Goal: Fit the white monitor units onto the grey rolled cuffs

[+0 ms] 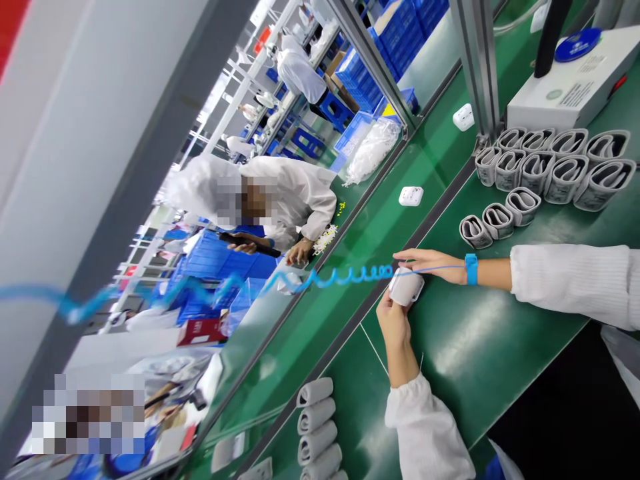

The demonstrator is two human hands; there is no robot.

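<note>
My left hand [394,319] reaches up from the bottom and is closed around a light-grey rolled cuff [406,287] with a whitish edge. My right hand [436,265] comes in from the right, a blue strap [471,269] on its wrist. Its fingers are stretched out over the upper end of the cuff; whether they press on it I cannot tell. A blue coiled cord [345,274] runs leftward from near my hands. Both hands are above the green bench [450,333]. Part of the cuff is hidden by my fingers.
Several rolled grey cuffs [567,179] stand in rows at right, others [317,427] at lower left. White socket-like blocks [411,196] lie along the conveyor strip. A white box [575,80] sits at upper right beside a metal post [475,67]. A co-worker [295,193] sits opposite.
</note>
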